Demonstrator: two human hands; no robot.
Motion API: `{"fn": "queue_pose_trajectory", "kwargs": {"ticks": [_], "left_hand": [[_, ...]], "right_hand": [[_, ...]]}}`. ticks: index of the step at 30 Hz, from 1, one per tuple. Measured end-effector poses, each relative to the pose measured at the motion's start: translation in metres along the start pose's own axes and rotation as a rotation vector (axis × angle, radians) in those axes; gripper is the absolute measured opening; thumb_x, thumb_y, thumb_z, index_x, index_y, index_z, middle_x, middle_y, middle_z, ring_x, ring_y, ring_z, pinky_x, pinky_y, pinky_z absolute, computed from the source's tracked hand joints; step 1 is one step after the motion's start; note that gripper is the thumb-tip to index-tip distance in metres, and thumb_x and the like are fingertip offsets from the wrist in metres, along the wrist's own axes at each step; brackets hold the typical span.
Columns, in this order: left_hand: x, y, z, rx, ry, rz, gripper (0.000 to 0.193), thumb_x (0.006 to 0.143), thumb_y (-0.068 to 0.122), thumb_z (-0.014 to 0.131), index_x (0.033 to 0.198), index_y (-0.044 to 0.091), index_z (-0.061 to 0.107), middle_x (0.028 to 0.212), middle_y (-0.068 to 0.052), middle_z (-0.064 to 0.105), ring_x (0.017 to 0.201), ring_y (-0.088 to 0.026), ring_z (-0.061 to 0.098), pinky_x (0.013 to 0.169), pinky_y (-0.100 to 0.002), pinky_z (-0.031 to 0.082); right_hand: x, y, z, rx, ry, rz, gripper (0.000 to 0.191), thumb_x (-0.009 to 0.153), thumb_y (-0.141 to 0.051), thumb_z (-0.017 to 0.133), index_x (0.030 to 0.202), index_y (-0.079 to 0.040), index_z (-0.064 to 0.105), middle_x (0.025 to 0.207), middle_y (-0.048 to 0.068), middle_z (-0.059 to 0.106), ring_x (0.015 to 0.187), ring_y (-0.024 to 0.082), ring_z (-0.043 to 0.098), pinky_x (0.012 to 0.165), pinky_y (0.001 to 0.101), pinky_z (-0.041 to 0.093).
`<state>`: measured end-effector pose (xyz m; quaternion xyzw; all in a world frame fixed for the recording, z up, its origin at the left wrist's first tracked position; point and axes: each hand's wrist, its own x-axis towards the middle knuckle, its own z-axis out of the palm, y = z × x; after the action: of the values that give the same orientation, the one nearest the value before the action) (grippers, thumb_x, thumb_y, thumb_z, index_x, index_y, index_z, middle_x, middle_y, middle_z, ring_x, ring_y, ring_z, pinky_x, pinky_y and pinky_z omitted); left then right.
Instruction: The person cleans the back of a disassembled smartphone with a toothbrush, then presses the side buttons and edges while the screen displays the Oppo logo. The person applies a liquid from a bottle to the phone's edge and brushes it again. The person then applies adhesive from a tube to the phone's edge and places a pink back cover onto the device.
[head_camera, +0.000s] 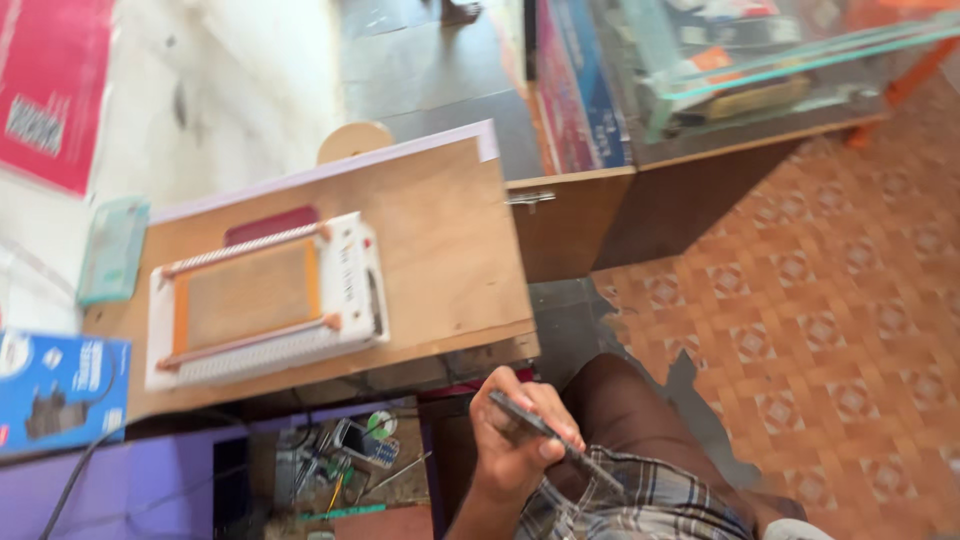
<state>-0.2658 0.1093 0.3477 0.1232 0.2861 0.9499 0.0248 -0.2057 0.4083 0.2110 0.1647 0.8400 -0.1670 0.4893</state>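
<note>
Lower centre of frame, I see one hand (515, 425), side unclear, fingers closed around a thin dark phone (550, 440) held edge-on over the lap; white heating machine (265, 298) sits on wooden table (450, 250), centre left.

Repair shop: glass display counter (760, 70)
</note>
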Motion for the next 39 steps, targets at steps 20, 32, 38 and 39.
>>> {"fn": "queue_pose_trajectory", "kwargs": {"ticks": [20,32,38,39], "left_hand": [[0.259,-0.283,0.101,0.057,0.178,-0.242,0.035,0.085,0.002,0.084,0.095,0.005,0.05,0.086,-0.01,0.068,0.084,-0.022,0.072,0.08,-0.037,0.06],[0.422,-0.406,0.121,-0.152,0.026,-0.113,0.038,0.088,0.01,0.085,0.099,0.008,0.049,0.091,-0.013,0.068,0.088,-0.026,0.069,0.079,-0.04,0.059],[0.523,-0.493,0.118,-0.288,0.047,-0.119,0.038,0.089,0.006,0.084,0.102,0.008,0.049,0.092,-0.013,0.068,0.091,-0.027,0.069,0.081,-0.039,0.058],[0.537,-0.507,0.12,-0.256,0.041,-0.114,0.037,0.09,0.006,0.084,0.103,0.007,0.049,0.094,-0.014,0.069,0.093,-0.027,0.069,0.084,-0.04,0.058]], "right_hand": [[0.097,0.171,-0.294,0.478,0.293,-0.131,0.047,0.095,-0.039,0.067,0.122,-0.002,0.071,0.105,0.014,0.079,0.095,0.022,0.072,0.085,0.0377,0.057],[0.134,0.142,-0.551,0.684,0.079,-1.317,0.1,0.092,-0.072,0.056,0.153,0.005,0.04,0.145,0.02,0.06,0.132,0.029,0.062,0.109,0.0448,0.05],[0.185,0.155,-0.637,0.743,-0.07,-1.245,0.097,0.097,-0.067,0.051,0.155,0.008,0.031,0.152,0.021,0.05,0.138,0.03,0.053,0.114,0.0449,0.04],[0.196,0.163,-0.65,0.736,-0.048,-1.19,0.095,0.097,-0.067,0.049,0.155,0.007,0.033,0.148,0.02,0.055,0.133,0.029,0.059,0.112,0.0434,0.043]]}}
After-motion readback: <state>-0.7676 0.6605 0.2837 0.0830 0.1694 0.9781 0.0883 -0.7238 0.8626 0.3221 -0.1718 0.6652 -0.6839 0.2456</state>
